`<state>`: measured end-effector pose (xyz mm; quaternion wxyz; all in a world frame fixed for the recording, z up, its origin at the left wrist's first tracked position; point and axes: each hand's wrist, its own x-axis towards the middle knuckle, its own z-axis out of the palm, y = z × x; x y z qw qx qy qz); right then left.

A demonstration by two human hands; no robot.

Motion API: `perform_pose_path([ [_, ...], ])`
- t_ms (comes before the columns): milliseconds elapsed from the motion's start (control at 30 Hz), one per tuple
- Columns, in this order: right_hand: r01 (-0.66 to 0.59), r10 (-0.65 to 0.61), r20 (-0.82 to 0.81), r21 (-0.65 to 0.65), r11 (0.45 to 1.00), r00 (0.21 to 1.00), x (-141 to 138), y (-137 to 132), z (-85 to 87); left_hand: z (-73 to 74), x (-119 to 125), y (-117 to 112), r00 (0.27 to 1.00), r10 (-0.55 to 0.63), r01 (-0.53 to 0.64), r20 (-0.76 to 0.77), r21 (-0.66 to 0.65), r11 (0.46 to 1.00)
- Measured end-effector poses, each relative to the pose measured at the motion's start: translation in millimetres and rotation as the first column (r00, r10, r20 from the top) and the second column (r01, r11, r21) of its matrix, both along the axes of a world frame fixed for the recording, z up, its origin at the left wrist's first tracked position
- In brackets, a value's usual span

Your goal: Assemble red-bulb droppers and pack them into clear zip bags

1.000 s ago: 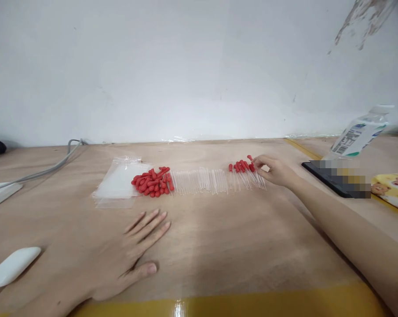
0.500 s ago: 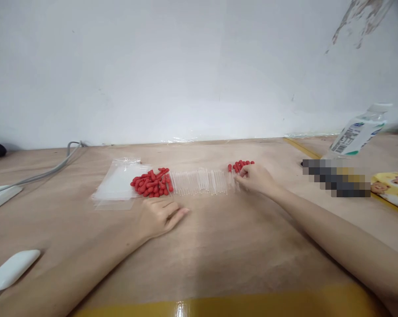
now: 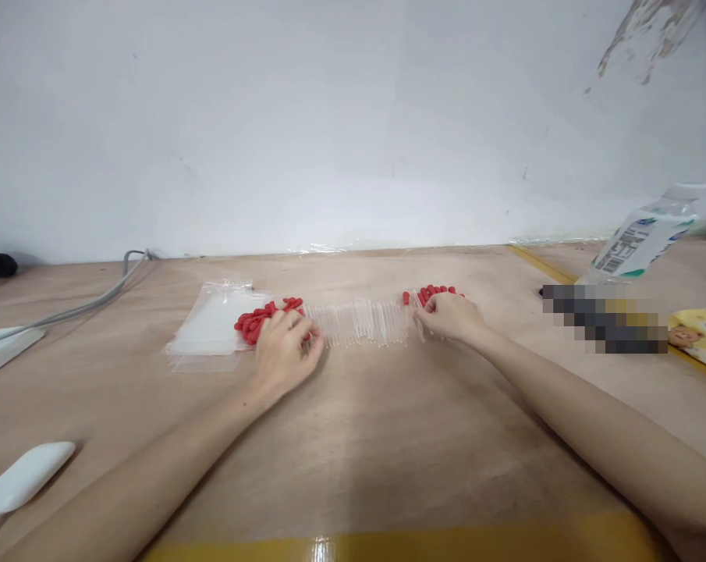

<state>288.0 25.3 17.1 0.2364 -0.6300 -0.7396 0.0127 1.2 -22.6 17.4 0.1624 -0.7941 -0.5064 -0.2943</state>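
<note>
My left hand (image 3: 287,350) lies over the near right side of a pile of red rubber bulbs (image 3: 249,326), fingers curled and thumb close to the forefinger. Red shows between those fingers, but what they hold is hidden. To its right runs a row of thin clear tubes (image 3: 358,321), laid side by side. At the row's right end, my right hand (image 3: 451,314) pinches a thin clear tube (image 3: 418,324) between thumb and forefinger. Behind its knuckles lie several red bulbs (image 3: 438,292) in a line, and a single red bulb (image 3: 406,298) sits just left of them.
A stack of clear zip bags (image 3: 212,324) lies left of the pile. Grey cables (image 3: 104,295) and a white device (image 3: 28,478) are farther left. To the right stand a plastic bottle (image 3: 645,238) and a yellow packet (image 3: 704,339). A white wall (image 3: 353,125) closes off the back.
My left hand has moved up from the bare tabletop onto the red bulbs, its fingers curling. My right hand stays near the same spot at the end of the row.
</note>
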Motion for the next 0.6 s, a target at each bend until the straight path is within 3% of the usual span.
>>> perform_pose_path([
  [67,0.060,-0.060,-0.026,0.007,0.998,0.998,-6,-7,3.7,12.0,-12,20,0.995,0.098,-0.098,0.030,0.021,0.995],
  [100,0.020,-0.018,-0.047,0.038,0.999,0.999,-10,-11,4.0,17.6,-19,32,0.993,0.119,-0.119,0.027,-0.001,0.993],
  [200,-0.208,0.220,-0.070,0.149,0.967,0.973,-25,-22,-3.1,28.4,-37,73,0.993,0.115,-0.114,0.006,-0.071,0.991],
  [333,-0.433,0.453,-0.003,0.291,0.853,0.891,-43,-34,-22.9,25.9,-45,116,0.988,0.154,-0.148,0.010,-0.216,0.965],
  [433,-0.485,0.512,0.009,0.333,0.808,0.859,-49,-40,-30.8,19.2,-46,127,0.987,0.155,-0.143,0.028,-0.256,0.956],
  [600,-0.466,0.516,-0.066,0.345,0.815,0.854,-49,-46,-25.5,23.3,-47,115,0.990,0.032,0.001,0.134,-0.239,0.971],
])
